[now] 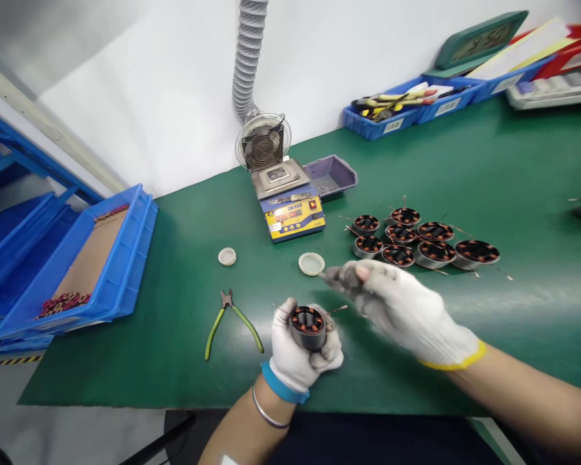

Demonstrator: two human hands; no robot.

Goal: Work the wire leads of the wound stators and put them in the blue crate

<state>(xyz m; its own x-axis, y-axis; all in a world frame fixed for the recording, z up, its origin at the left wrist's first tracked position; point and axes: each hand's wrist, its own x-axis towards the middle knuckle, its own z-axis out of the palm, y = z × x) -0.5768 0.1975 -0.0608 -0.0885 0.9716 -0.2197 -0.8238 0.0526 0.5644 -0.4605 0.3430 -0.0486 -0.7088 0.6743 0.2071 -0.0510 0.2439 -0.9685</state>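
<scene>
Left hand (pixel 304 352): gloved, fingers wrapped around a wound stator (pixel 308 326), bore facing up, above the bench (pixel 174 336) near edge.
Right hand (pixel 401 310): gloved, blurred; fingertips pinched together, on what I cannot tell.
Relation: the right hand's fingertips sit just up-right of the stator, near its wire lead (pixel 337 309).
Nearby: cutters (pixel 232 321) lie left; stator cluster (pixel 419 240) beyond.

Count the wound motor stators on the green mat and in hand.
9: eight clustered on the green mat right of the solder pot, such as the rightmost stator; one held stator in the left hand.
</scene>
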